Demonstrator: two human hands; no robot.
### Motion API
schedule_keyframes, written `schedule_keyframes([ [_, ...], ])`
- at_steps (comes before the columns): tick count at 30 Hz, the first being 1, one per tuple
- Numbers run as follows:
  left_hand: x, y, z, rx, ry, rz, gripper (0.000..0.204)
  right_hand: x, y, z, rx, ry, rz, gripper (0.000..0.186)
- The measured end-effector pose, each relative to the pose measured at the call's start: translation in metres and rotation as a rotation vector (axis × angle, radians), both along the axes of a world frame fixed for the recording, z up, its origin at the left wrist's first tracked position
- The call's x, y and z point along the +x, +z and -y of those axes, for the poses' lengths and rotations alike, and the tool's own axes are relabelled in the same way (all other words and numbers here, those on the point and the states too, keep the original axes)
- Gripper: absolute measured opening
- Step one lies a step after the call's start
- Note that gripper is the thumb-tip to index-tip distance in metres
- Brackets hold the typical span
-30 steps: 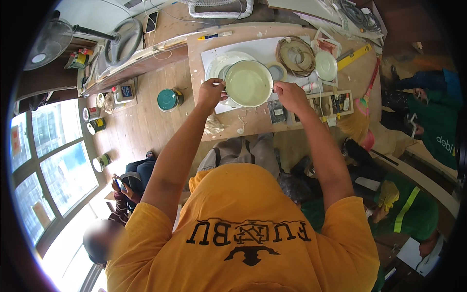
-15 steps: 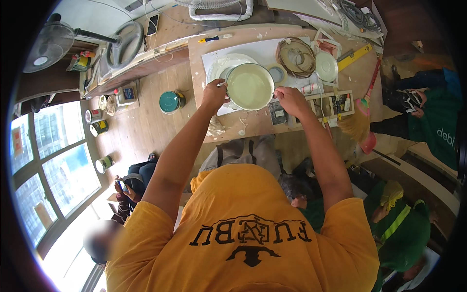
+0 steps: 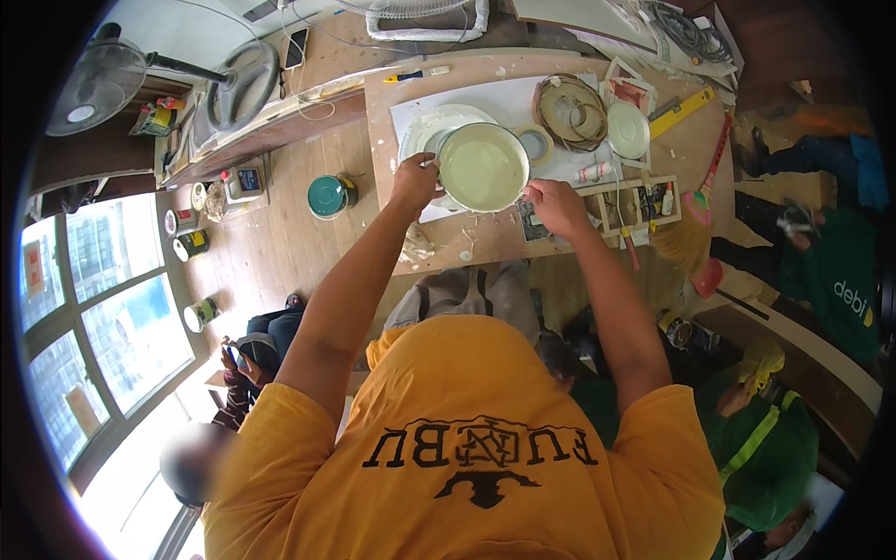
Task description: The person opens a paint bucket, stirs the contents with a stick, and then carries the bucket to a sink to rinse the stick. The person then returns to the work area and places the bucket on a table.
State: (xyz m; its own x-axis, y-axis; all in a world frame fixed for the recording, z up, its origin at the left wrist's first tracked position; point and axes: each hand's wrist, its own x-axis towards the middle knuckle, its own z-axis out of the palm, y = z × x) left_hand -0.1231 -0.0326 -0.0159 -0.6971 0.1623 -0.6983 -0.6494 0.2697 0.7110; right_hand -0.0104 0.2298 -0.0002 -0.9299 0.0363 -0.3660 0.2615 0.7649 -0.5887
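Toward the left edge of the counter (image 3: pixel 495 247), our left hand (image 3: pixel 415 179) and right hand (image 3: pixel 558 206) are holding the pale pot (image 3: pixel 483 168) in a closed grip, lifting seemingly done, setting down apparently left.

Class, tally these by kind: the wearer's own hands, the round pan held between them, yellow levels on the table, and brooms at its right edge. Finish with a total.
Own hands, left hand and right hand: 2
Round pan: 1
Yellow level: 1
Broom: 1
Total: 5
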Motion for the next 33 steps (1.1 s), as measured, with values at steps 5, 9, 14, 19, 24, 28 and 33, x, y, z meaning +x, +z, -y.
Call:
schedule_keyframes([
  [5,-0.001,-0.002,0.000,0.008,0.002,0.002,0.042,0.017,-0.011,0.012,-0.014,-0.049,-0.089,0.025],
  [9,-0.003,-0.005,0.002,0.022,-0.002,0.007,0.041,0.027,-0.005,0.031,-0.033,-0.125,-0.163,0.024],
  [14,-0.004,-0.005,0.003,0.032,-0.010,0.011,0.042,0.041,-0.025,0.054,-0.078,-0.199,-0.228,0.021],
  [19,-0.004,-0.004,0.005,0.049,-0.017,0.004,0.043,0.057,-0.029,0.085,-0.112,-0.195,-0.214,0.020],
  [24,-0.004,-0.010,0.009,0.075,-0.022,0.002,0.044,0.078,-0.037,0.075,-0.024,-0.268,-0.132,0.020],
  [28,-0.005,-0.013,0.011,0.086,-0.040,0.003,0.044,0.078,-0.036,0.042,0.045,-0.257,-0.260,0.020],
  [33,-0.004,-0.003,0.003,0.007,-0.093,-0.071,0.044,0.058,-0.016,0.026,-0.008,-0.310,-0.274,0.018],
])
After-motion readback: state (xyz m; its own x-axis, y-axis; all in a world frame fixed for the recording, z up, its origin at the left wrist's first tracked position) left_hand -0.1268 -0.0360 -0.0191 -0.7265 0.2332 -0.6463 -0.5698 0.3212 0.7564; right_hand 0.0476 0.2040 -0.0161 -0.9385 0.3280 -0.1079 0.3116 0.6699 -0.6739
